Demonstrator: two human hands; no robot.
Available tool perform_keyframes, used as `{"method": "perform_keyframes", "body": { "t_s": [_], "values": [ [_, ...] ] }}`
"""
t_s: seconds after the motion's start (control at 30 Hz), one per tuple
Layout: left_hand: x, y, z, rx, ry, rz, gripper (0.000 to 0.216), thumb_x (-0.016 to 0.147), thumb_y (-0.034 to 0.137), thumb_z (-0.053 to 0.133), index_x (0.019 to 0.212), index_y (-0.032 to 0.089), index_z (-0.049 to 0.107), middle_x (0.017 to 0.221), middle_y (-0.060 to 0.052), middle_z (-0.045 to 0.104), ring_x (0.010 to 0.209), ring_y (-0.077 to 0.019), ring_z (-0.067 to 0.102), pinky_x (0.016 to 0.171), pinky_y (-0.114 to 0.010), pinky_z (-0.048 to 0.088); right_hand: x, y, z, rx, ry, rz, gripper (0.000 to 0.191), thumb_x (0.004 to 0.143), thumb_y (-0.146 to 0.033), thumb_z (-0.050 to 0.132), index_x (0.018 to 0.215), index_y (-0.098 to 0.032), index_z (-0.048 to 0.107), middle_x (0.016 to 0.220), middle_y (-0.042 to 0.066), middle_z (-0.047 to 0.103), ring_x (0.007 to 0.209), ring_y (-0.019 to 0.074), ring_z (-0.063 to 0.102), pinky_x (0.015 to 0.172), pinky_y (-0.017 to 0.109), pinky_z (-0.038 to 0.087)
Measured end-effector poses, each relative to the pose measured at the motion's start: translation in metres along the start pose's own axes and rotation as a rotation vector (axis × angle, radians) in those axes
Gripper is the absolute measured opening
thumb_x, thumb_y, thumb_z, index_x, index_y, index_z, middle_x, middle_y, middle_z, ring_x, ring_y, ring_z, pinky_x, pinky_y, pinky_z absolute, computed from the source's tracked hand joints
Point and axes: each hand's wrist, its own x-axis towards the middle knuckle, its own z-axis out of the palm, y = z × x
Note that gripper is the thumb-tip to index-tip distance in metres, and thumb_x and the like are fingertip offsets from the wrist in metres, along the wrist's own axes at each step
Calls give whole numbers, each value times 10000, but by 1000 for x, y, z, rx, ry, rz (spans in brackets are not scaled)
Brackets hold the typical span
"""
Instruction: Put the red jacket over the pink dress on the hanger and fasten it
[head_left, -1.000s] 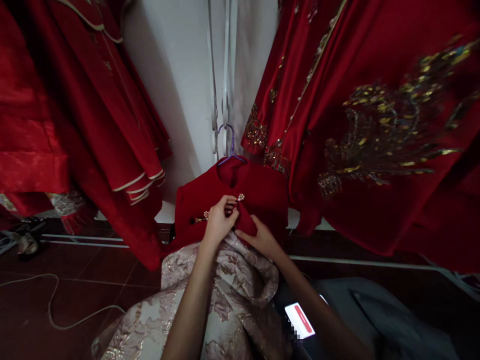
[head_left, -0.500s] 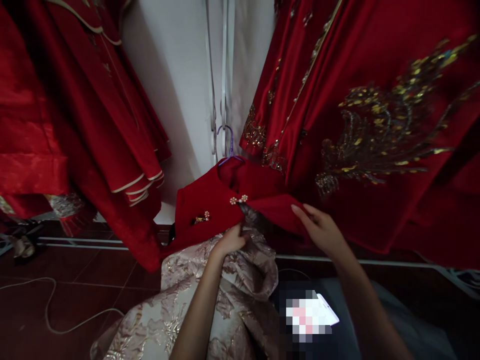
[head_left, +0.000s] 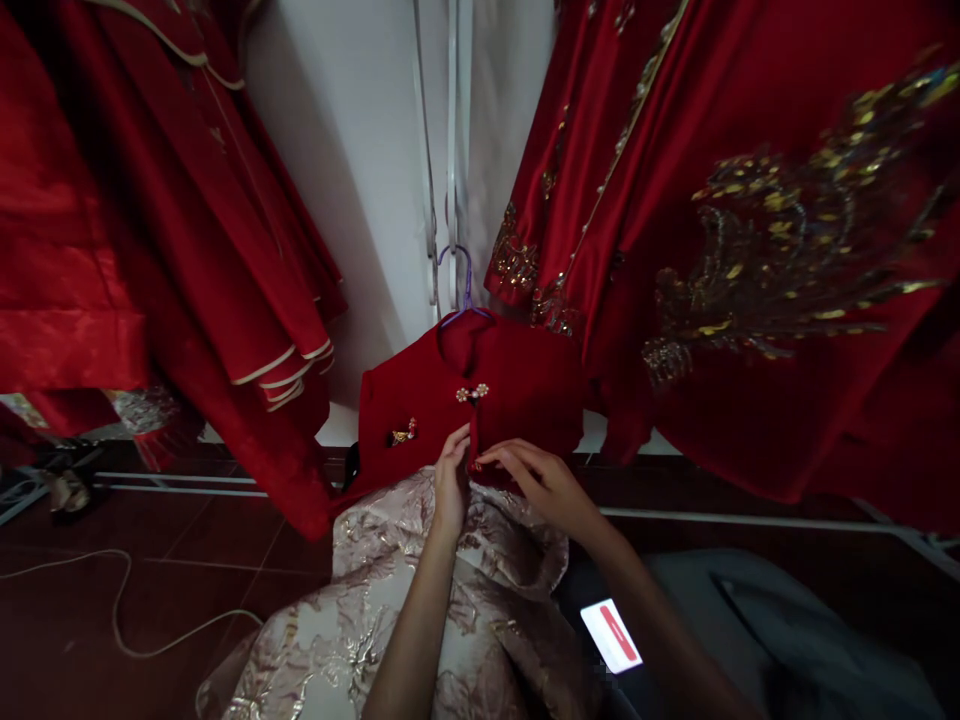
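A short red jacket (head_left: pixel 525 390) hangs from a purple hanger (head_left: pixel 467 290), over a shiny pale pink and gold brocade skirt (head_left: pixel 382 570). Its collar is joined by a jewelled flower clasp (head_left: pixel 472 393), and a gold brooch-like ornament (head_left: pixel 403 432) sits on its left half. Just below the clasp, my left hand (head_left: pixel 451 475) is closed on the left front edge. My right hand (head_left: pixel 536 480) pinches the other front edge near the lower end of the opening. The fingertips of both hands are close together, and the inner side of each grip is partly hidden.
Long red garments with pale trim (head_left: pixel 277 360) hang at the left. More red garments with gold sequin embroidery (head_left: pixel 780 240) hang at the right. A lit phone (head_left: pixel 611 636) lies low on the right. A white cable (head_left: pixel 124 620) runs over the tiled floor.
My right hand has moved left and down, bringing the lifted right front panel flat toward the middle. My left hand has risen slightly to the left front edge.
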Motion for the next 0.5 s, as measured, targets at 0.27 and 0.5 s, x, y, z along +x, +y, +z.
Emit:
{"method": "perform_keyframes", "body": {
  "t_s": [0.27,0.5],
  "values": [
    [-3,-9,1,287,45,39,359,711,441,646,924,153,619,792,-27,643,770,-147,589,780,-270,444,-8,23,18,202,48,121,315,924,-421,347,959,-218,585,972,34,636,965,161,589,925,312,443],
    [-8,2,0,545,349,260,334,792,436,563,936,146,646,875,-62,665,804,-156,604,765,-268,461,12,25,47,245,146,97,215,806,-362,563,954,-215,516,967,52,604,863,156,612,776,300,529]
  ]
}}
